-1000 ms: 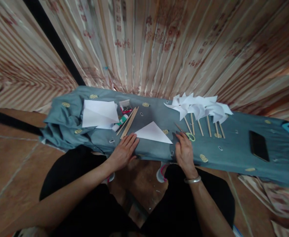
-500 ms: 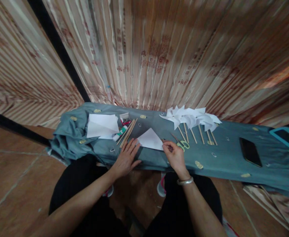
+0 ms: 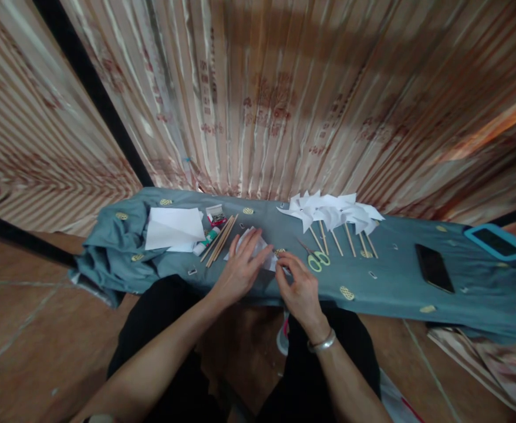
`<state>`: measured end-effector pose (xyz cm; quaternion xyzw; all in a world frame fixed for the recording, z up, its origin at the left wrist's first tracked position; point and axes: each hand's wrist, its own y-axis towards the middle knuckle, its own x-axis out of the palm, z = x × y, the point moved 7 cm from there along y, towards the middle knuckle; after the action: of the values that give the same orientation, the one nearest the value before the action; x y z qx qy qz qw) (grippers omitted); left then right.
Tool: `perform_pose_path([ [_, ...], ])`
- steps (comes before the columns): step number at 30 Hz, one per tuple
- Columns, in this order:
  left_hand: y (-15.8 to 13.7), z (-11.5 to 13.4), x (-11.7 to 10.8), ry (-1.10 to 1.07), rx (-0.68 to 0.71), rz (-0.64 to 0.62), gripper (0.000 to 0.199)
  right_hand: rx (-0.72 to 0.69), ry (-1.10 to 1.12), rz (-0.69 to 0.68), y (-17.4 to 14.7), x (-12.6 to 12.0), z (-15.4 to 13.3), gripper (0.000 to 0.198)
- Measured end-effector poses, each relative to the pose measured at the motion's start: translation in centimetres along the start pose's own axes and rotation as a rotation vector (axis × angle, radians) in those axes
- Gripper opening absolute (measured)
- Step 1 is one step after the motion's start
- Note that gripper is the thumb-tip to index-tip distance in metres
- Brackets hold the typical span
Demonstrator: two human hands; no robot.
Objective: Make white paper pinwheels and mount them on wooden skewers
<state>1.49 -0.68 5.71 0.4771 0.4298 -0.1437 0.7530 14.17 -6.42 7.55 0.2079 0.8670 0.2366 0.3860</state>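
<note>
A folded sheet of white paper (image 3: 269,264) lies on the cloth in front of me, largely covered by my hands. My left hand (image 3: 241,265) rests across it with fingers stretched out and slightly spread. At the paper's right corner, the thumb and fingers of my right hand (image 3: 297,282) are pinched together on it. Just beyond the right hand lie green-handled scissors (image 3: 318,260) with their blades apart. To the left of the paper are several wooden sticks (image 3: 219,242) and a green-and-white glue stick (image 3: 206,241).
Several white paper pinwheels (image 3: 328,210) on sticks lie at the back right. A stack of white paper (image 3: 172,228) and a small red box of pins (image 3: 216,215) are at left. A phone (image 3: 434,268) and a blue-framed tablet (image 3: 498,241) lie right on the blue-green cloth (image 3: 390,294).
My left hand has slid up and right onto the paper, covering much of it. My right hand still pinches the corner, slightly further left. The whole view has shifted a little.
</note>
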Motion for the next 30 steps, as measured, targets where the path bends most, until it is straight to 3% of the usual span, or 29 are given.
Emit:
perform_pose_path([
  [13,1.2,0.8,-1.3,-0.027,0.045,0.020,0.024,0.085,0.090,-0.080,-0.1,0.1,0.5,0.014],
  [18,1.2,0.7,-1.7,-0.042,0.046,0.032,0.023,0.129,0.151,-0.232,-0.1,0.4,0.8,0.020],
  [23,1.0,0.9,-2.4,-0.032,0.079,0.069,0.020,0.265,0.242,-0.348,-0.2,0.7,2.9,0.033],
  [30,0.8,1.6,-4.2,0.002,0.115,0.133,0.017,0.402,0.402,-0.251,-0.2,0.4,4.3,0.029],
])
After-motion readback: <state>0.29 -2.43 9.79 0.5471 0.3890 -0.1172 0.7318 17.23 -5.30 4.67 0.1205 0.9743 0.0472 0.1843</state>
